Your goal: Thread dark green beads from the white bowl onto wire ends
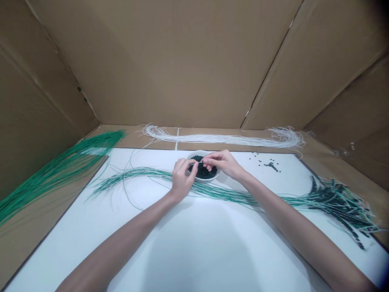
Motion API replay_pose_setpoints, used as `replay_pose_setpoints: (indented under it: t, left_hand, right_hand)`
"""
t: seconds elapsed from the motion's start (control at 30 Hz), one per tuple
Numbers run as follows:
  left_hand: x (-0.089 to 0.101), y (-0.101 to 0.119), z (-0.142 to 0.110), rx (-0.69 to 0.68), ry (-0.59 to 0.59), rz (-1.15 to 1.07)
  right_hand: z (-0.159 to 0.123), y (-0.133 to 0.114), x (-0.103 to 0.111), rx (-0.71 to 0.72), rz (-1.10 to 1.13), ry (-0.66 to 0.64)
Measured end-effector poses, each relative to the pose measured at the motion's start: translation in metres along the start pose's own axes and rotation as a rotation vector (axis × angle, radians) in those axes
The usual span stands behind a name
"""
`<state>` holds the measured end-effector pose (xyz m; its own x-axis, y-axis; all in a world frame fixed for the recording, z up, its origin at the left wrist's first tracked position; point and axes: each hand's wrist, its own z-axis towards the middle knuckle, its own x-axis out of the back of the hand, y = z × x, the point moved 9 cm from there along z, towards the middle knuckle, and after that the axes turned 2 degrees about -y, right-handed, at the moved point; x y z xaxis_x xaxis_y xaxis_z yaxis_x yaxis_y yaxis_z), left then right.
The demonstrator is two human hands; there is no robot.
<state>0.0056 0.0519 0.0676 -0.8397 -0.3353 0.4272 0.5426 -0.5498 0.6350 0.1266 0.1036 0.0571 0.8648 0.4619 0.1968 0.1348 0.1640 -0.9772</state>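
A small white bowl (212, 177) full of dark beads (204, 172) sits at the middle of the white board (194, 239). My left hand (181, 178) is just left of the bowl, fingers pinched on the end of a thin white cord (129, 190) that loops away to the left. My right hand (223, 162) hovers over the bowl's far rim, fingertips pinched together close to the left hand's; what they hold is too small to make out. A long bundle of green cords (243, 197) runs under both wrists.
A bundle of white cords (221, 139) lies along the back edge. Loose green cords (57, 170) fan out at the left. Beaded green cord ends (343, 202) pile at the right. A few loose dark beads (270, 164) lie right of the bowl. Cardboard walls (170, 61) enclose the area.
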Motion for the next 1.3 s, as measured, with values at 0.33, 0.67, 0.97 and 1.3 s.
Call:
replay_pose_setpoints:
  t: [0.33,0.67,0.97,1.3]
  left_hand:
    - [0.000,0.001,0.000,-0.005,-0.010,0.012]
    - [-0.002,0.003,0.000,-0.046,-0.022,0.024]
    - [-0.002,-0.007,0.001,0.070,-0.016,-0.022]
    - [-0.001,-0.009,0.001,0.108,-0.014,-0.061]
  right_hand:
    - [-0.002,-0.001,0.001,-0.014,-0.013,0.037]
    - [-0.003,-0.006,-0.003,0.026,-0.067,0.060]
    - [-0.001,0.004,0.012,-0.023,0.133,0.166]
    - [-0.001,0.009,0.008,-0.046,0.206,0.106]
